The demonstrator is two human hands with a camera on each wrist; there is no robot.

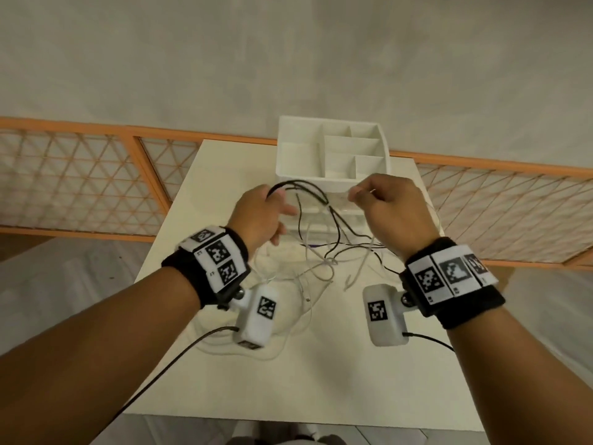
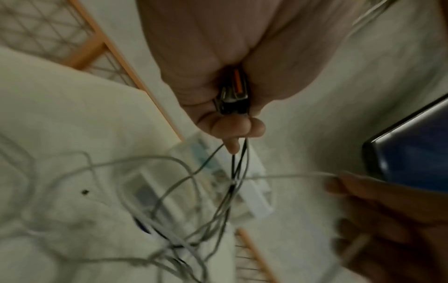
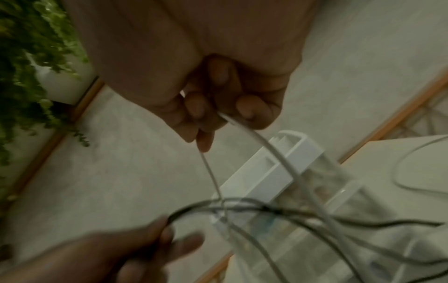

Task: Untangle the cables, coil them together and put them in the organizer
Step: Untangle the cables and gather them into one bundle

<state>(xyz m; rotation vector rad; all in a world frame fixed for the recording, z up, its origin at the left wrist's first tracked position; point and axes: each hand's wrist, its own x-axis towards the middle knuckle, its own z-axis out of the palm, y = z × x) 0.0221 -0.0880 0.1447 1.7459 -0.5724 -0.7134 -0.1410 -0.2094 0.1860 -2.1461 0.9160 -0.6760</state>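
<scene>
Both hands are raised above the white table (image 1: 353,364), in front of the white organizer (image 1: 332,149). My left hand (image 1: 266,213) grips the black cable (image 1: 305,187), whose metal USB plug (image 2: 234,95) lies in the curled palm. My right hand (image 1: 382,200) pinches the white cable (image 3: 266,147) between thumb and fingers. Black and white strands hang from both hands, cross each other in mid air, and drop into a loose tangle (image 1: 324,261) on the table.
The organizer has several open compartments on top and clear drawers (image 1: 324,216) below. An orange lattice railing (image 1: 80,175) runs behind the table. A green plant (image 3: 26,57) shows in the right wrist view. Wrist camera leads trail off both forearms.
</scene>
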